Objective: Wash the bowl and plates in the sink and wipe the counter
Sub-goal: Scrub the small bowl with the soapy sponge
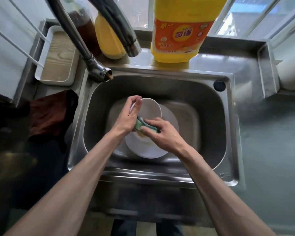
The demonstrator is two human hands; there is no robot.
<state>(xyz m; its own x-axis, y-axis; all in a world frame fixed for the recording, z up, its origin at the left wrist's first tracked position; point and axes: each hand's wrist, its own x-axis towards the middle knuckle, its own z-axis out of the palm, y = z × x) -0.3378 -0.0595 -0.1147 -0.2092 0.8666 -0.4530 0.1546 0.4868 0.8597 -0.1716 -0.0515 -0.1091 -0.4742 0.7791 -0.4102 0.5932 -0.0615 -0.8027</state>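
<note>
2 hands over the sink point(160, 74): right hand point(162, 133) pinches the sponge point(140, 124), left hand point(128, 116) curls by the bowl point(150, 109), grip unclear. bowl sits on the plates point(143, 150), far side; washing seems early, counter point(262, 133) likely unwiped.

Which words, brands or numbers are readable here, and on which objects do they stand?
"奇强": on the orange label of the yellow detergent bottle.
Smaller print on that label: too blurred to read.
Stamped mark on the sink rim, front right: too blurred to read.
Nothing else shows any text.
</note>
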